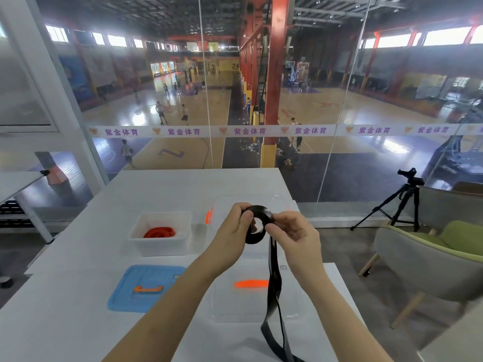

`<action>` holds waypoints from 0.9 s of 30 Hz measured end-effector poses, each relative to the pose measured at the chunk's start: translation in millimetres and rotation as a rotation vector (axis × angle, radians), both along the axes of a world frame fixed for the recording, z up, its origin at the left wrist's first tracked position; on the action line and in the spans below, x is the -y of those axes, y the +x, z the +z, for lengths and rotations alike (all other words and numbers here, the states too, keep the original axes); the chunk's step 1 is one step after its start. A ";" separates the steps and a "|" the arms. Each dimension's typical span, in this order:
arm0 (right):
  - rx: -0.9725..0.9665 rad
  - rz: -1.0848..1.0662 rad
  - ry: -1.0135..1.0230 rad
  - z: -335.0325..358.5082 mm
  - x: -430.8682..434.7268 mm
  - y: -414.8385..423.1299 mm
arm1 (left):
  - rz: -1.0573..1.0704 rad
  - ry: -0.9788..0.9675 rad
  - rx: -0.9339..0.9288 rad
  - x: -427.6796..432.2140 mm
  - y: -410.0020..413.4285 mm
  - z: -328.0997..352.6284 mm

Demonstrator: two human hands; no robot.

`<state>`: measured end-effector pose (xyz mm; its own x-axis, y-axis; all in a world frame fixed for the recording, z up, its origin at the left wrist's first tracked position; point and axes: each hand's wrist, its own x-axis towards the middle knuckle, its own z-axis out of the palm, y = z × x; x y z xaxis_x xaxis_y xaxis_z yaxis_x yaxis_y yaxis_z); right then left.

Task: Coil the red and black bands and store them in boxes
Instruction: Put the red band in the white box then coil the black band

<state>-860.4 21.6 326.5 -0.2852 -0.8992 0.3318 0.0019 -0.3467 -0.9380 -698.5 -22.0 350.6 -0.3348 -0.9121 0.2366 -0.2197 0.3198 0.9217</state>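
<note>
A loose tail of the black band hangs down from the hands to the near edge of the white desk, passing in front of a clear lid with an orange handle that lies flat on the desk. To the left of that lid lies a blue lid with an orange handle. Above the desk, both bare hands hold the wound part of the black band as a round coil. The left hand has its fingers closed around the coil's left side, thumb on the front. The right hand pinches the coil's right edge between thumb and forefinger. Behind the hands sits a clear box with orange latches, mostly hidden. Farther left, a white box holds the coiled red band. Beyond the desk, a glass wall overlooks an indoor basketball court, and a black tripod stands at right, near a grey and green armchair.
</note>
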 end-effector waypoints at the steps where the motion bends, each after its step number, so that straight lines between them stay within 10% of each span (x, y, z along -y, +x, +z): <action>1: 0.010 0.002 -0.003 -0.7 -0.5 0.7 | 0.023 0.013 -0.056 -1.3 -1.7 0.2; 9: 0.103 -0.052 -0.005 7.5 -4.1 13.2 | 0.089 0.199 -0.336 -7.8 -21.8 -11.5; 21: -0.128 0.033 0.069 16.2 8.3 -6.6 | -0.097 -0.075 0.189 17.4 7.8 5.3; 27: -0.052 -0.001 0.024 14.7 9.2 2.2 | -0.039 -0.002 0.007 8.5 -2.8 8.8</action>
